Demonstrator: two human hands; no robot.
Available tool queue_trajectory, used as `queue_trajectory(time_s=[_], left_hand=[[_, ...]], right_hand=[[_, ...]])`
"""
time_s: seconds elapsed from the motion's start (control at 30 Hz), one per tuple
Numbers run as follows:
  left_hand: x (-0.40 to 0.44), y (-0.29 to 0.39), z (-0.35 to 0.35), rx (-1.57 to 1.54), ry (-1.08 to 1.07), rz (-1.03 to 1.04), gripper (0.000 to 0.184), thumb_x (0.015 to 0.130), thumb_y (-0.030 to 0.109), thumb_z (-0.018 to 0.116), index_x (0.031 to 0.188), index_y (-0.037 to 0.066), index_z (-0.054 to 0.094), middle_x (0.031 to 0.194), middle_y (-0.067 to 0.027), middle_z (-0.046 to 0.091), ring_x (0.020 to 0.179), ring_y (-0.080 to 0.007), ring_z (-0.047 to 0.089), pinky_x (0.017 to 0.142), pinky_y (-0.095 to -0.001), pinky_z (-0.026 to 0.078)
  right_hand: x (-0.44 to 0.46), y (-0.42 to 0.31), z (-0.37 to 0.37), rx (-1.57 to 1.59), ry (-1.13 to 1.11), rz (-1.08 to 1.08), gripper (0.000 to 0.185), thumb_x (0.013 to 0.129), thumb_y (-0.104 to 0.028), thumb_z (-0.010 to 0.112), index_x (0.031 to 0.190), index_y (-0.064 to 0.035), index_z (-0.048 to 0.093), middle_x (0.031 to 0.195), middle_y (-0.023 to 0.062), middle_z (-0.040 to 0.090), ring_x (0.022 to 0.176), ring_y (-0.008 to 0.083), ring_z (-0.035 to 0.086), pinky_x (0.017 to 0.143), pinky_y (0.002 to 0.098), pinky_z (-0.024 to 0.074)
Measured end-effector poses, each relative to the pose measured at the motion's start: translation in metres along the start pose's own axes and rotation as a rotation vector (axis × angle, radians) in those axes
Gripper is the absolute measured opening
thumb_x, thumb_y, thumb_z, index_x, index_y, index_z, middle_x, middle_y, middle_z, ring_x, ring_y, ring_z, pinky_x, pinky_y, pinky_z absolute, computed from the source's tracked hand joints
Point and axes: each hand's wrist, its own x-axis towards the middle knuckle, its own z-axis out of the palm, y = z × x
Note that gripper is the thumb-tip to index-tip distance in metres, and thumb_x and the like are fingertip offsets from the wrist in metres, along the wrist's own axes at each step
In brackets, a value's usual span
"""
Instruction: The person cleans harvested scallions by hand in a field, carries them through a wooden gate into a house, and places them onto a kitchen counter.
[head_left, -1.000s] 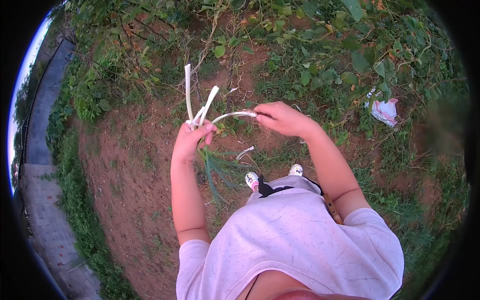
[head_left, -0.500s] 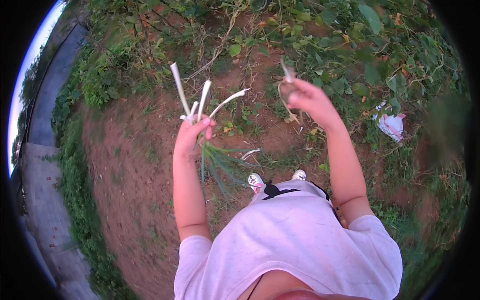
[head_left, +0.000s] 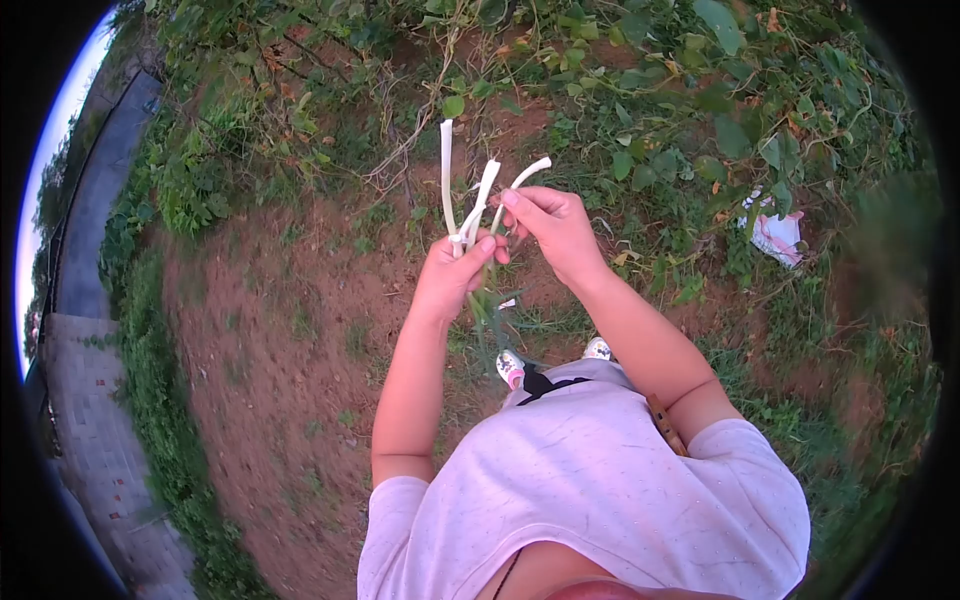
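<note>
The left hand [head_left: 452, 272] is gripping a small bunch of slender green onions with long white stalks [head_left: 484, 200] — thumb pressed over the stalks, white ends pointing away from the person, thin green leaves [head_left: 485, 318] hanging out below the fist. The right hand [head_left: 552, 228] is pinching the curved, right-most white stalk between thumb and fingers, just beside the left hand. The bunch is hovering in front of the person's pale lilac short-sleeved shirt [head_left: 590, 480], above reddish-brown bare soil [head_left: 290, 370]. Leafy green vines [head_left: 690, 130] are spreading beyond — a crumpled white-and-pink plastic bag [head_left: 776, 236] is lying among them.
</note>
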Motion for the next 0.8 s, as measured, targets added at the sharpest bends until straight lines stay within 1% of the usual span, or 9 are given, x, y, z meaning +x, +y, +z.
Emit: queue_trajectory(time_s=[0.27, 0.37, 0.4, 0.43, 0.47, 0.5, 0.63, 0.67, 0.8], left_hand=[[0.001, -0.004, 0.006, -0.164, -0.090, -0.017, 0.019, 0.082, 0.022, 0.057, 0.086, 0.003, 0.059, 0.068, -0.0001, 0.056, 0.042, -0.0013, 0.032, 0.038, -0.0156, 0.022], [0.001, -0.008, 0.003, -0.092, -0.037, 0.003, 0.019, 0.082, 0.021, 0.057, 0.086, 0.002, 0.060, 0.065, 0.0017, 0.053, 0.042, -0.0013, 0.032, 0.038, -0.0162, 0.021], [0.001, -0.005, 0.004, -0.090, -0.040, 0.003, 0.019, 0.082, 0.021, 0.057, 0.086, 0.002, 0.060, 0.065, 0.0017, 0.053, 0.042, -0.0013, 0.032, 0.038, -0.0162, 0.021], [0.001, 0.000, 0.006, -0.051, 0.148, 0.061, 0.019, 0.081, 0.021, 0.058, 0.086, 0.002, 0.060, 0.064, 0.0024, 0.052, 0.041, -0.0013, 0.031, 0.037, -0.0167, 0.021], [0.000, 0.005, 0.008, -0.011, 0.338, 0.119, 0.019, 0.081, 0.020, 0.058, 0.086, 0.002, 0.061, 0.063, 0.0032, 0.050, 0.041, -0.0013, 0.030, 0.037, -0.0172, 0.021], [0.000, 0.012, 0.007, -0.048, 0.363, 0.183, 0.020, 0.079, 0.019, 0.060, 0.088, 0.001, 0.061, 0.064, 0.0044, 0.050, 0.045, -0.0015, 0.035, 0.040, -0.0159, 0.026], [0.006, 0.036, 0.025, 0.206, 0.358, 0.399, 0.021, 0.073, 0.014, 0.067, 0.088, 0.001, 0.060, 0.070, 0.0036, 0.053, 0.061, -0.0026, 0.045, 0.054, -0.0155, 0.036], [0.009, 0.037, 0.027, 0.210, 0.332, 0.371, 0.019, 0.073, 0.012, 0.068, 0.086, 0.001, 0.060, 0.071, 0.0025, 0.055, 0.061, -0.0025, 0.046, 0.054, -0.0164, 0.037], [0.018, 0.037, 0.023, 0.214, 0.308, 0.370, 0.017, 0.075, 0.014, 0.066, 0.083, 0.001, 0.061, 0.065, 0.0036, 0.054, 0.057, -0.0014, 0.044, 0.049, -0.0155, 0.034]], right_hand=[[-0.006, -0.003, -0.003, 0.016, -0.056, -0.114, 0.019, 0.085, -0.015, 0.053, 0.091, 0.0009, 0.059, 0.072, 0.0003, 0.054, 0.062, 0.0056, 0.048, 0.056, 0.0187, 0.0400], [-0.008, -0.004, -0.005, 0.115, -0.125, -0.007, 0.017, 0.085, -0.014, 0.051, 0.089, 0.0009, 0.058, 0.075, 0.0001, 0.054, 0.064, 0.0060, 0.049, 0.058, 0.0200, 0.0415], [-0.006, -0.001, -0.006, -0.102, -0.051, -0.142, 0.016, 0.084, -0.014, 0.052, 0.087, 0.0014, 0.058, 0.071, 0.0016, 0.053, 0.063, 0.0075, 0.049, 0.056, 0.0229, 0.0411], [-0.005, 0.001, -0.007, -0.320, 0.025, -0.276, 0.016, 0.082, -0.013, 0.053, 0.085, 0.0020, 0.057, 0.068, 0.0031, 0.053, 0.062, 0.0091, 0.050, 0.054, 0.0259, 0.0407], [-0.005, 0.001, -0.007, -0.320, 0.027, -0.276, 0.016, 0.082, -0.013, 0.053, 0.085, 0.0020, 0.057, 0.068, 0.0031, 0.053, 0.062, 0.0091, 0.050, 0.054, 0.0259, 0.0407], [-0.007, -0.003, -0.006, -0.438, 0.041, -0.323, 0.014, 0.081, -0.012, 0.054, 0.085, 0.0011, 0.057, 0.068, 0.0055, 0.053, 0.061, 0.0130, 0.051, 0.054, 0.0284, 0.0415], [-0.010, -0.005, 0.006, -0.726, 0.050, -0.471, 0.011, 0.078, -0.012, 0.056, 0.082, -0.0014, 0.057, 0.072, 0.0125, 0.055, 0.061, 0.0261, 0.054, 0.055, 0.0351, 0.0427], [-0.011, -0.007, 0.008, -0.808, 0.017, -0.490, 0.010, 0.077, -0.011, 0.055, 0.080, -0.0017, 0.056, 0.075, 0.0144, 0.055, 0.064, 0.0306, 0.053, 0.056, 0.0364, 0.0427], [-0.009, -0.002, 0.007, -0.763, 0.001, -0.528, 0.012, 0.077, -0.013, 0.055, 0.081, -0.0014, 0.056, 0.074, 0.0135, 0.055, 0.062, 0.0287, 0.053, 0.056, 0.0355, 0.0425]])
